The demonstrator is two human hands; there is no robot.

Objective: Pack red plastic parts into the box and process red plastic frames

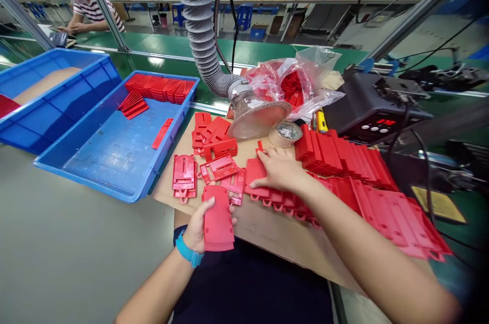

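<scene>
In my left hand (196,227), which wears a turquoise wristband, is a flat red plastic plate (218,217), held upright with the thumb on its front and fingertips round its right edge. My right hand (280,168) lies with fingers spread over the near end of a row of overlapping red plates (280,199); its fingertips touch the end plate (254,173). A small red strip (260,145) sticks up by the index finger. Between the hands lie slotted red frames (219,168), and more red parts (212,130) are piled behind them.
A blue tray (103,161) at left holds fanned red pieces; another blue bin (61,105) stands beyond. A fume hose hood (260,115) hangs over the bench, near a tape roll (286,134), a plastic bag (305,79) and a black machine (378,105). Another person sits far left.
</scene>
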